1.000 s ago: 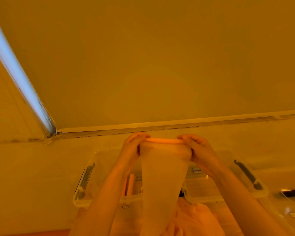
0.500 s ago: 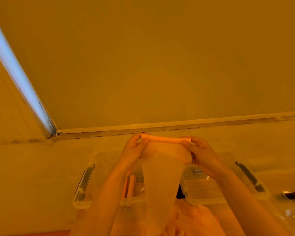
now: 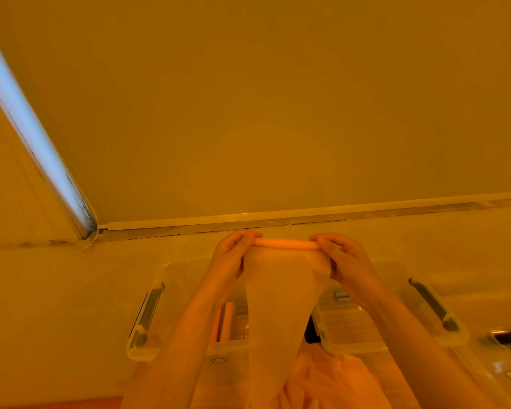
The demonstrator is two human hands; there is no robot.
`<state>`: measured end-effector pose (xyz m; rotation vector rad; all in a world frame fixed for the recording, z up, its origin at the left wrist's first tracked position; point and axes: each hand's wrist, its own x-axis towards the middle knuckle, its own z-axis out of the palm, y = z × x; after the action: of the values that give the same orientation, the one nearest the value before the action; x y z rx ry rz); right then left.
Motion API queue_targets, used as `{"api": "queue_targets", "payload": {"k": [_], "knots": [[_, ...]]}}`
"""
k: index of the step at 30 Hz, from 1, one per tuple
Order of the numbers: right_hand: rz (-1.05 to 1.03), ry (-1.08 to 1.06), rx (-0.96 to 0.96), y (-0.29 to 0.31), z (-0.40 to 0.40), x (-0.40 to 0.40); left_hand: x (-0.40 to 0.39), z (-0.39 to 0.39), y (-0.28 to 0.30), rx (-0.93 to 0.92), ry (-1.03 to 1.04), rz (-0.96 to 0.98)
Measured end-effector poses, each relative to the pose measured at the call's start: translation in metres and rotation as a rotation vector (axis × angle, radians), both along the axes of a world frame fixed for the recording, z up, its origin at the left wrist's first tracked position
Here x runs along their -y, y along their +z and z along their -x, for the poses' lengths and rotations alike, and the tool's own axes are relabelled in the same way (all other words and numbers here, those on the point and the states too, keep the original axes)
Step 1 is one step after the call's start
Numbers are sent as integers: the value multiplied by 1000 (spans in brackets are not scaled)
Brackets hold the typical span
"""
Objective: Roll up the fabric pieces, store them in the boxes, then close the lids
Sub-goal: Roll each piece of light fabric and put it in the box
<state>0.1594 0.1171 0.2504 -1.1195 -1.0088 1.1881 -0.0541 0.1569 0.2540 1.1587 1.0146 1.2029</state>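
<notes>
I hold a thin pale fabric piece up in front of me, its top edge wound into a narrow roll. My left hand pinches the roll's left end and my right hand pinches its right end. The loose part of the sheet hangs straight down between my forearms. Below stand two clear plastic boxes: the left box holds two rolled fabric pieces, the right box is partly hidden by my right arm. More loose fabric is piled in front of the boxes.
Both boxes have dark handles at their outer ends. A clear lid with a dark clip lies at the far right. A wall with a skirting strip rises behind, and a bright window strip runs down the left.
Both hands have kept turning the roll at the top edge; it looks slightly thicker and the hanging sheet has drawn up a little. Boxes and pile have not moved.
</notes>
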Motion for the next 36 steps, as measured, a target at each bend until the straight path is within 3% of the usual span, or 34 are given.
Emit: {"api": "queue_targets", "payload": {"k": [8,14,21,25,36], "knots": [[33,16,-31,1,-3,-1,-1,7,-2,-179,-20,-60],[37,45,30,-1,-1,2,1,6,-2,-99,-74,-44],[63,34,-25,-5,-1,0,2,2,-4,-37,-28,-10],[29,29,13,-4,1,1,0,3,-5,-146,29,-78],[56,101,-43,-8,-7,1,0,9,-4,-185,-50,-48]]}}
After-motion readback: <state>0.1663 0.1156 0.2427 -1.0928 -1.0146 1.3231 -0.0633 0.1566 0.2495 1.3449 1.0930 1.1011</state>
